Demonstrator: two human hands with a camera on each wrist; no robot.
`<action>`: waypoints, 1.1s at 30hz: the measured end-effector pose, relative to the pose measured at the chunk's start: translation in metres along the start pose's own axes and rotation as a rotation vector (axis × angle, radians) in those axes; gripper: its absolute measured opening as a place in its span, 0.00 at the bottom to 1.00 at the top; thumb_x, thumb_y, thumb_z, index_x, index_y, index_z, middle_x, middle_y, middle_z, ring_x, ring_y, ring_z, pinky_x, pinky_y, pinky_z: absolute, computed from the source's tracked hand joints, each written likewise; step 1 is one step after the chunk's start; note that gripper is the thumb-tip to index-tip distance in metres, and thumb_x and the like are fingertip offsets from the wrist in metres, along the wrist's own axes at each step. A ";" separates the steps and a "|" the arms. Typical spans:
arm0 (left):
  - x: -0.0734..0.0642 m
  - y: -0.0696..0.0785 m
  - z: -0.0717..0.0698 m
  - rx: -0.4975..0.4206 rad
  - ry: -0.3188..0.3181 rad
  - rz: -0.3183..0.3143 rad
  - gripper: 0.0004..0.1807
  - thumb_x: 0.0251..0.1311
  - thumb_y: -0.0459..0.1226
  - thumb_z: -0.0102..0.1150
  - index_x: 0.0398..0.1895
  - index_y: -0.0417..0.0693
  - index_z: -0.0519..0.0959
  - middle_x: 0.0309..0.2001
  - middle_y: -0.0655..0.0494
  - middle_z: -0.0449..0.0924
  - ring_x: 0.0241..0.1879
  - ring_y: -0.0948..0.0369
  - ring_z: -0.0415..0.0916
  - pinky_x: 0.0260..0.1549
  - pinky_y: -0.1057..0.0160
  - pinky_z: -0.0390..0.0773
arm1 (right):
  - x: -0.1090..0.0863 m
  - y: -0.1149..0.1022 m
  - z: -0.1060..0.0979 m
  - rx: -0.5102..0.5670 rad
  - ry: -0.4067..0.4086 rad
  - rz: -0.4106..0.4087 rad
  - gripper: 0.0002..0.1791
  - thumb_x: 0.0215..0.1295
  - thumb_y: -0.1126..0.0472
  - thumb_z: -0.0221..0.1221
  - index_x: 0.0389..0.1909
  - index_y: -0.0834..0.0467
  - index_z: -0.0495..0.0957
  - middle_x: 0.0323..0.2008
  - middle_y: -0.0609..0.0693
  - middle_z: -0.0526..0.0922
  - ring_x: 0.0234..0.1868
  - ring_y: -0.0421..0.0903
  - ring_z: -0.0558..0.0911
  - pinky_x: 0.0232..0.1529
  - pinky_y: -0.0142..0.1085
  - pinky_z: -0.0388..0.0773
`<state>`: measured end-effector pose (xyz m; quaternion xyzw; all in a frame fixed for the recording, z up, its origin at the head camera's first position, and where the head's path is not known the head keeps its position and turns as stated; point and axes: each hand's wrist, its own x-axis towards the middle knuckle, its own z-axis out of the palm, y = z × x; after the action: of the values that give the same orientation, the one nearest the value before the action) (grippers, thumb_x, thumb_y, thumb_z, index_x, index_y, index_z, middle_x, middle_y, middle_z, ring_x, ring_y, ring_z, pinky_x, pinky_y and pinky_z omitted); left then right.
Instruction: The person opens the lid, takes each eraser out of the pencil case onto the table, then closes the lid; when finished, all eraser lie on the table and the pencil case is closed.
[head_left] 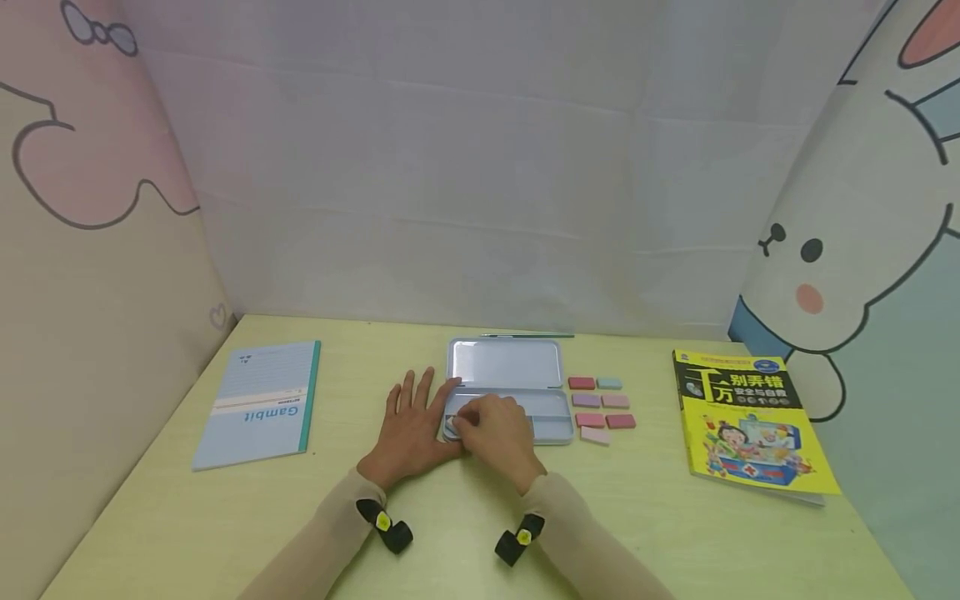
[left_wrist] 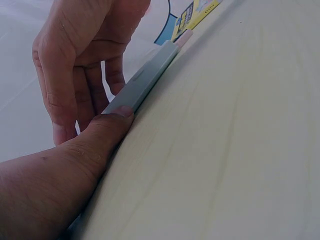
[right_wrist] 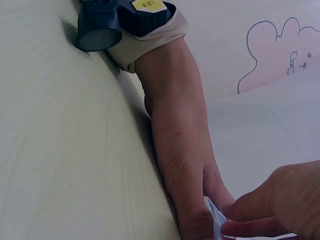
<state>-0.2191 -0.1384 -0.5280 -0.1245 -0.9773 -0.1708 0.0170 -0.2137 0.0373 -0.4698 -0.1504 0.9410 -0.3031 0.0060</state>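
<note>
A pale blue metal paint tin lies on the table with its lid folded back. My left hand spreads its fingers at the tin's left end. Its thumb presses against the tin's front side in the left wrist view. Over the tin's left part, my right hand curls its thumb and forefinger together, pinching a small pale block mostly hidden by the fingertips. Several small pink, purple and blue-green blocks lie in rows right beside the tin.
A thin paintbrush lies behind the lid. On the left is a light blue notebook; a yellow book lies at the right. A white cloth wall rises behind the table.
</note>
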 end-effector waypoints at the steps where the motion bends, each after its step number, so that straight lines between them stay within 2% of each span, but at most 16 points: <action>1: 0.000 0.000 0.000 0.001 0.001 0.000 0.55 0.56 0.67 0.69 0.85 0.64 0.60 0.86 0.36 0.51 0.86 0.30 0.43 0.80 0.27 0.50 | 0.000 -0.001 0.000 -0.001 0.004 0.019 0.08 0.68 0.53 0.70 0.38 0.52 0.94 0.32 0.44 0.93 0.31 0.41 0.82 0.30 0.35 0.75; 5: 0.000 0.000 0.000 0.007 0.002 0.001 0.54 0.57 0.67 0.69 0.85 0.63 0.60 0.86 0.36 0.51 0.85 0.30 0.44 0.79 0.27 0.50 | 0.001 -0.004 0.002 -0.004 0.012 0.077 0.08 0.66 0.52 0.72 0.36 0.51 0.94 0.30 0.43 0.92 0.31 0.43 0.83 0.28 0.37 0.73; 11: 0.000 0.001 0.000 0.009 0.000 -0.001 0.55 0.56 0.68 0.68 0.85 0.63 0.59 0.86 0.36 0.51 0.85 0.30 0.44 0.79 0.26 0.50 | 0.002 -0.005 0.004 -0.009 0.025 0.108 0.06 0.64 0.52 0.73 0.35 0.49 0.94 0.30 0.43 0.92 0.34 0.46 0.86 0.29 0.40 0.74; 17: 0.001 0.000 0.001 0.027 0.001 -0.002 0.55 0.56 0.68 0.69 0.84 0.64 0.59 0.86 0.36 0.51 0.85 0.30 0.45 0.79 0.27 0.51 | 0.001 -0.006 0.006 -0.010 0.014 0.104 0.05 0.64 0.54 0.73 0.35 0.50 0.94 0.29 0.43 0.92 0.29 0.42 0.82 0.27 0.37 0.71; 24: 0.000 0.001 -0.001 0.021 -0.002 -0.001 0.56 0.55 0.68 0.69 0.85 0.65 0.59 0.86 0.35 0.51 0.85 0.29 0.44 0.80 0.27 0.50 | 0.001 -0.009 0.007 -0.034 -0.027 0.091 0.05 0.67 0.57 0.72 0.37 0.53 0.94 0.29 0.44 0.90 0.29 0.42 0.79 0.28 0.38 0.71; 33: -0.001 0.000 0.001 0.016 0.017 0.009 0.54 0.55 0.67 0.69 0.84 0.64 0.60 0.86 0.35 0.52 0.85 0.29 0.45 0.79 0.26 0.51 | 0.000 -0.009 0.007 -0.005 0.005 0.101 0.03 0.65 0.59 0.72 0.34 0.53 0.92 0.28 0.43 0.90 0.32 0.42 0.81 0.31 0.38 0.73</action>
<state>-0.2184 -0.1382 -0.5285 -0.1276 -0.9778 -0.1641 0.0270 -0.2107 0.0264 -0.4699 -0.1019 0.9482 -0.3003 0.0187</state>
